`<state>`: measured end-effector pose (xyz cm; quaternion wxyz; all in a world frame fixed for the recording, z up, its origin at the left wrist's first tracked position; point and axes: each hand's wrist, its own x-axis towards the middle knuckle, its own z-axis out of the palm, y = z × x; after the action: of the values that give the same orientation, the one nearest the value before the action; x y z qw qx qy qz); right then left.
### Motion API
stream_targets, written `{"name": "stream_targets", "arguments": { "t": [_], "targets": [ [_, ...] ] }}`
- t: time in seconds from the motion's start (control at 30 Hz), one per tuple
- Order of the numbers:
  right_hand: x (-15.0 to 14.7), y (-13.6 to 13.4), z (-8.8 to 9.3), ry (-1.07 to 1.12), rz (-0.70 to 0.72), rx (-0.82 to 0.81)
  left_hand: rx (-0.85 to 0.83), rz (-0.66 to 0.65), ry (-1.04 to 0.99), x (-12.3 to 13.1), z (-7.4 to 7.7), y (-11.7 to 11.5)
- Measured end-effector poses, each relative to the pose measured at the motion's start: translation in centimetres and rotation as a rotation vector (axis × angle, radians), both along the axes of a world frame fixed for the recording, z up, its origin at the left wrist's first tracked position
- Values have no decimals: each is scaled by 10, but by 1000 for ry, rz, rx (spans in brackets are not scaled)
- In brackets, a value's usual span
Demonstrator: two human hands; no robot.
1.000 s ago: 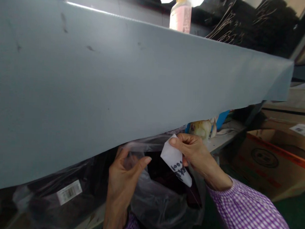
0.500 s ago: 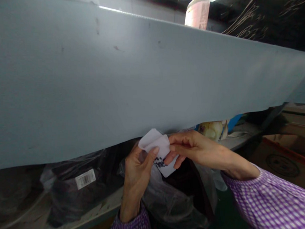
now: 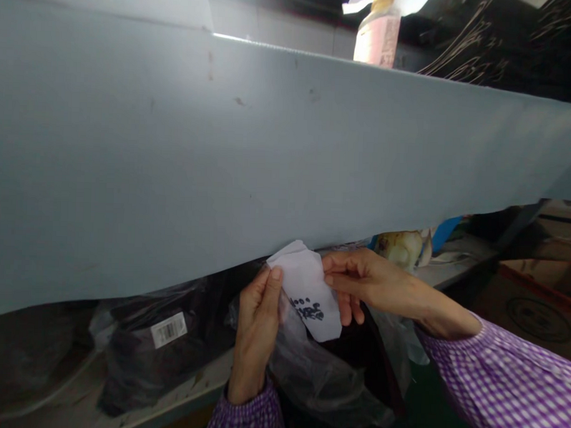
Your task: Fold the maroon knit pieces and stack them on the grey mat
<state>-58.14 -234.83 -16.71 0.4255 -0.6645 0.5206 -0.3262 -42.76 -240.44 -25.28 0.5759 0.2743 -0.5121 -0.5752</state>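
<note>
Head view, paper (image 3: 304,277) in hands (image 3: 257,316) (image 3: 372,282), overhanging sheet (image 3: 269,157), seemingly plastic bag (image 3: 319,387)

Sheet (image 3: 287,158) spanning the frame, bottle (image 3: 376,39) behind its upper edge, paper (image 3: 304,274) between left hand (image 3: 257,322) and right hand (image 3: 365,279) at lower centre, bag (image 3: 328,393) below, bundle (image 3: 137,368) lower left, carton (image 3: 528,303) lower right.

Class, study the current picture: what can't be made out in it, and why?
All in the head view:
White paper: dark marks too blurred to read; far side turned away.
Left hand: several finger ends hidden behind the paper.
Plastic bag: contents too dark, partly behind the paper.
Barcode label: print too small.
Bottle: top cut off by the upper edge.
</note>
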Motion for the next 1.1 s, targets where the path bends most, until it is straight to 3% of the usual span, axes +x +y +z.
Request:
{"name": "stream_targets", "arguments": {
  "t": [0.27, 0.5, 0.83, 1.1],
  "targets": [
    [1, -2, -6, 27, 28, -72, 63, -81, 136, -2, -3, -5],
    [3, 2, -4, 127, 27, 82, 107, -115, 230, -2, 0, -4],
    [2, 2, -6, 221, 42, 56, 127, -88, 245, -3, -3, -7],
    [5, 4, -16, 313, -267, -232, 63, -99, 171, -1, 0, -4]
  ]
}}
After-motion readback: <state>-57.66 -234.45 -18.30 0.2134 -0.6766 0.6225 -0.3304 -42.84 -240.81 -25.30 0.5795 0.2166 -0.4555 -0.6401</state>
